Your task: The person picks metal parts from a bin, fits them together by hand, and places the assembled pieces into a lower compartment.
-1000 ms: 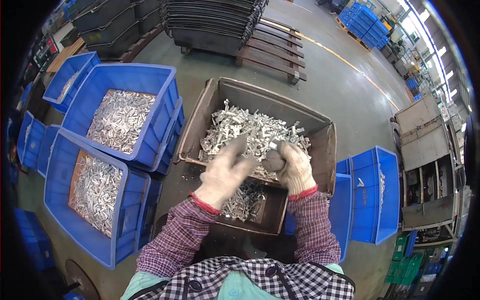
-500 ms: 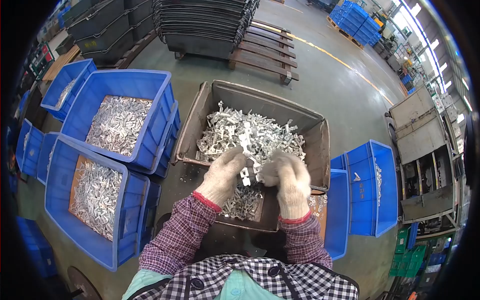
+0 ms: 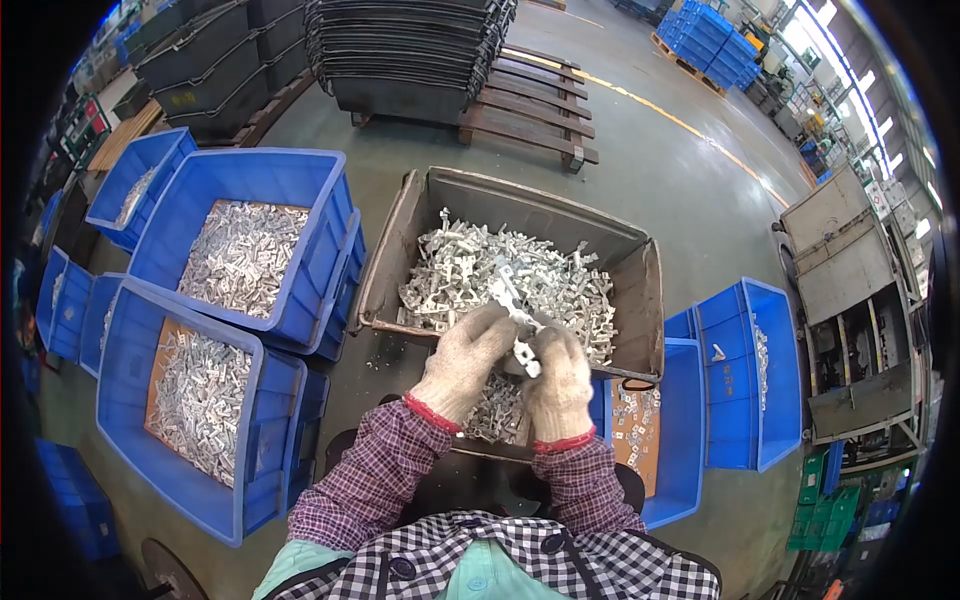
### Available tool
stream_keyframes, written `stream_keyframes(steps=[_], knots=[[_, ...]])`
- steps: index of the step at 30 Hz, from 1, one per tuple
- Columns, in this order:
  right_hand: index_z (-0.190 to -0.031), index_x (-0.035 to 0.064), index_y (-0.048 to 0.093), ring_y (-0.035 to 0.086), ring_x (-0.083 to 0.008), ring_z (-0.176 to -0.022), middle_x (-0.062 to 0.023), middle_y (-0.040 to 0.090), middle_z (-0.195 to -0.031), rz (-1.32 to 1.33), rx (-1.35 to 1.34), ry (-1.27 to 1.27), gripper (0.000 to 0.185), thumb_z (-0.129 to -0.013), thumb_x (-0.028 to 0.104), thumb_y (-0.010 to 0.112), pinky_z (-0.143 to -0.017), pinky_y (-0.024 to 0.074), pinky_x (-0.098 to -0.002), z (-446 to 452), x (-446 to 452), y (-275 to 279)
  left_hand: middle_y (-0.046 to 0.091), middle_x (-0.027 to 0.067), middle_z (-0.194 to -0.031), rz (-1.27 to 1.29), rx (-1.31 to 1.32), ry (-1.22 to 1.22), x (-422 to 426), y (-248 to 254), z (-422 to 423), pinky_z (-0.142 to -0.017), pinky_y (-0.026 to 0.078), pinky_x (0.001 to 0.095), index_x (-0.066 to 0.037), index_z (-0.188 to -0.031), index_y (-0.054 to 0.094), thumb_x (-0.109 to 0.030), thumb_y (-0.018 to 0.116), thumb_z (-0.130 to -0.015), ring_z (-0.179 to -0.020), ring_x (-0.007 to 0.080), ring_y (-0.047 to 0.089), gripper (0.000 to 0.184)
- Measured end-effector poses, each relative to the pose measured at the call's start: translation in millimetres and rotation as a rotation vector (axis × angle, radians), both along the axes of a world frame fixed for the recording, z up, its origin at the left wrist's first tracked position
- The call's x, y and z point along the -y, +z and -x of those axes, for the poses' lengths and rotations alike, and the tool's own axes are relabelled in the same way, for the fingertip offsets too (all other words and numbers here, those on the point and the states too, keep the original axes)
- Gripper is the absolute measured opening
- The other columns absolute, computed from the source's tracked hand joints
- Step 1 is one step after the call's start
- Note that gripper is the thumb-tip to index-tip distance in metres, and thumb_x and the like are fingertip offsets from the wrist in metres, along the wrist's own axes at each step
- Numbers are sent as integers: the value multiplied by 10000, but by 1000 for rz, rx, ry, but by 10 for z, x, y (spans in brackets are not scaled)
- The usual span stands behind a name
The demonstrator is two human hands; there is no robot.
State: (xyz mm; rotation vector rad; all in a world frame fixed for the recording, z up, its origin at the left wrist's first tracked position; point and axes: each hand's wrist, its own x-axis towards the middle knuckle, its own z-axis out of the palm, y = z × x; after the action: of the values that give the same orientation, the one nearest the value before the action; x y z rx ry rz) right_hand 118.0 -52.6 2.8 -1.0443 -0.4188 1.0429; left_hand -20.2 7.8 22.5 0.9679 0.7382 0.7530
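Note:
My left hand (image 3: 464,362), in a white knitted glove with a red cuff, is closed on a shiny metal bracket strip (image 3: 506,297). Gloved the same way, my right hand (image 3: 560,378) pinches the strip's lower right side, its fingers curled. The strip slants between both hands, above the near edge of a worn grey-brown bin (image 3: 640,270). A heap of small metal brackets (image 3: 470,262) fills that bin. Below my hands lies a second pile of metal pieces (image 3: 493,410), partly hidden by the gloves.
On the left, blue crates (image 3: 250,163) hold many small metal parts. More blue crates (image 3: 727,385) stand at the right, with some scattered pieces inside. Beyond the bin are a wooden pallet (image 3: 530,115) and stacked dark bins (image 3: 400,90). A metal cabinet (image 3: 850,260) stands far right.
My right hand has moved left and closed in against the metal strip beside my left hand. The strip has turned to slant more down to the right. The view has shifted slightly.

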Motion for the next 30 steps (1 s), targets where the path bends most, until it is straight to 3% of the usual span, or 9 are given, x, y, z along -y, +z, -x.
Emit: stream_keyframes(steps=[1,5,10,14,18,19,25,28,30], knots=[[-1329,-93,575,705,-237,-945,-185,704,-1137,18,54,45,423,-1003,175,605,-808,592,-337,-73,21,138,686,93,-1153,-109,-146,136,5,-20,-24,-936,523,335,-1,-1366,594,-347,619,-1010,-1006,162,639,497],[-1278,-120,604,699,-213,-840,-172,716,-1045,135,112,305,438,-961,182,613,-755,570,-313,-597,185,325,679,92,-1201,69,76,204,-77,-133,68,-952,532,345,-13,-1287,660,-412,577,-1024,-1059,206,659,486],[-1262,-115,632,687,-185,-860,-157,715,-1036,255,156,546,451,-932,192,645,-727,550,-290,-842,310,294,693,79,-1145,-239,-418,-66,-86,-15,186,-888,534,310,-7,-1255,689,-412,568,-1018,-946,160,666,484],[-1204,-85,686,692,-177,-906,-131,726,-1059,289,219,355,385,-944,199,661,-813,546,-297,-705,343,262,696,45,-1045,-9,-326,-191,-150,-93,162,-785,565,319,-15,-1224,694,-407,616,-1009,-859,137,651,454],[-1135,-32,745,701,-189,-1011,-138,736,-1084,344,537,136,314,-992,226,637,-895,539,-318,-484,286,142,691,74,-1018,214,-201,-119,-102,-173,128,-763,611,409,-17,-1197,672,-435,608,-1035,-845,188,673,452],[-1134,-23,747,708,-222,-1059,-154,740,-1106,250,1001,149,313,-984,230,639,-941,535,-335,-480,327,162,692,83,-1022,282,-150,-100,-90,-164,122,-765,614,440,-17,-1196,663,-438,599,-1043,-850,211,680,452],[-1142,-13,753,727,-236,-1020,-153,750,-1118,238,839,120,295,-974,204,647,-906,562,-333,-548,276,374,696,123,-1056,524,42,-174,-22,-236,91,-776,609,555,-11,-1225,633,-471,602,-1046,-899,306,708,495],[-1177,-25,740,716,-233,-1049,-161,745,-1139,260,714,234,321,-967,196,639,-928,554,-336,-650,288,313,698,117,-1008,377,24,-90,-59,-213,81,-771,609,530,-13,-1202,649,-514,607,-1034,-913,302,707,531],[-1191,-32,733,708,-238,-1063,-165,740,-1153,279,645,379,342,-961,201,636,-942,547,-339,-703,298,337,731,112,-1048,159,-307,-34,-45,-105,113,-877,580,434,-19,-1231,682,-513,563,-1040,-989,255,709,543]])
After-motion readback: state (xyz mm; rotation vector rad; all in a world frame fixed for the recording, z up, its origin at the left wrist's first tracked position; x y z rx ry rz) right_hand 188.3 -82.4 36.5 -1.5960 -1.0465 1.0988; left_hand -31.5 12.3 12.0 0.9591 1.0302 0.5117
